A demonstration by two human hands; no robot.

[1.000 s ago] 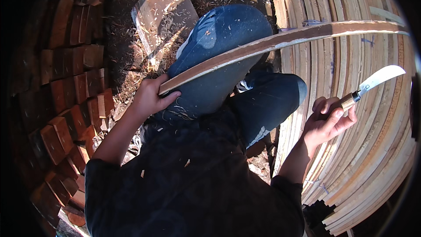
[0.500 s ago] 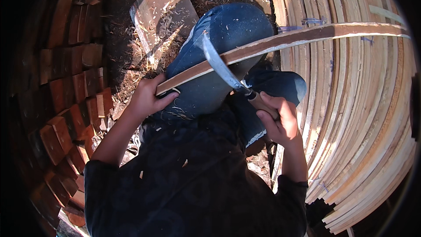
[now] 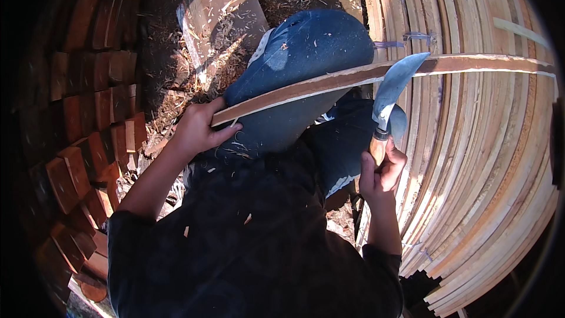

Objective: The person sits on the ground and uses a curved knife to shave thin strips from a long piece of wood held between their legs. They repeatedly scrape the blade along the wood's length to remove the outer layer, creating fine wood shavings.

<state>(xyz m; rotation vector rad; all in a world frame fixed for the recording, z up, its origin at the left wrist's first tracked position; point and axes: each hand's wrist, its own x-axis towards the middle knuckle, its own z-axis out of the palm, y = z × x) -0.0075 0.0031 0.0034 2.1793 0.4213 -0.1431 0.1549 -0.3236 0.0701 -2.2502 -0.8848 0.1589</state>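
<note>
Though slender, rough-edged wooden strip (image 3: 353,77)

A head-worn, wide fisheye view looks steeply down at close range, past the dark shirt (image 3: 253,253) toward the blue trousers (image 3: 321,44).

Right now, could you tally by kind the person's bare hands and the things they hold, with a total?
Hands: 2 (left hand, right hand)
Knife: 1
Wooden strip: 1
Total: 4
</note>
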